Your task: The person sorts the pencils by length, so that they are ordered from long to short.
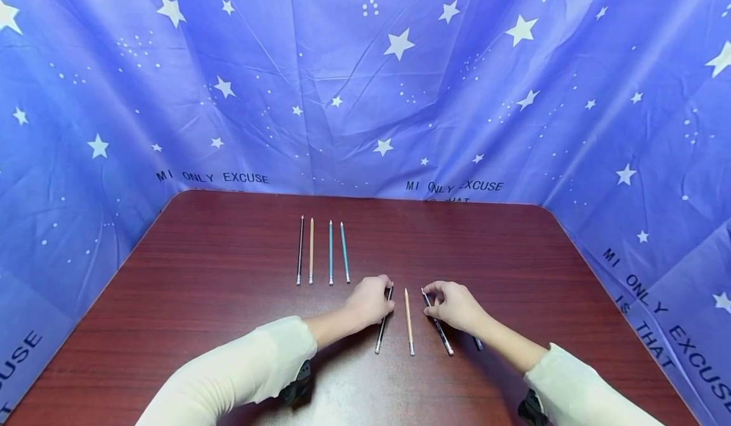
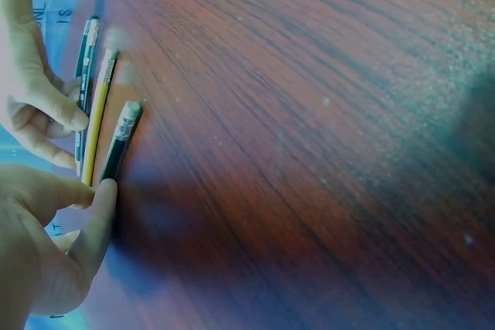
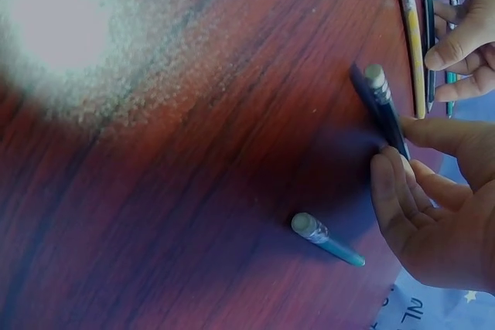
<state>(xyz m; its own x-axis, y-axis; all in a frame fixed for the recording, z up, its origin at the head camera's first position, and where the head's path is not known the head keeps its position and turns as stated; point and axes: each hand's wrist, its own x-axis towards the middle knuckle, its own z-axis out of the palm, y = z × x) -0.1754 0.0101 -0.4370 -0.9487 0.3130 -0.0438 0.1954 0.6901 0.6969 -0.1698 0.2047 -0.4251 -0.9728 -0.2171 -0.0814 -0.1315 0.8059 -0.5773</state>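
In the head view my left hand pinches a black pencil between thumb and fingers near its pointed end. The eraser end of that pencil angles toward me in the left wrist view. My right hand has its thumb and fingers on a dark pencil, whose eraser end shows in the right wrist view. Between the two hands a yellow pencil lies on the table. Under the right wrist another pencil is mostly hidden; the right wrist view shows it as teal.
Farther back on the dark red wooden table lies a row: a black pencil, a yellow pencil and two teal pencils, one left and one right. A blue star-print curtain surrounds the table's back and sides.
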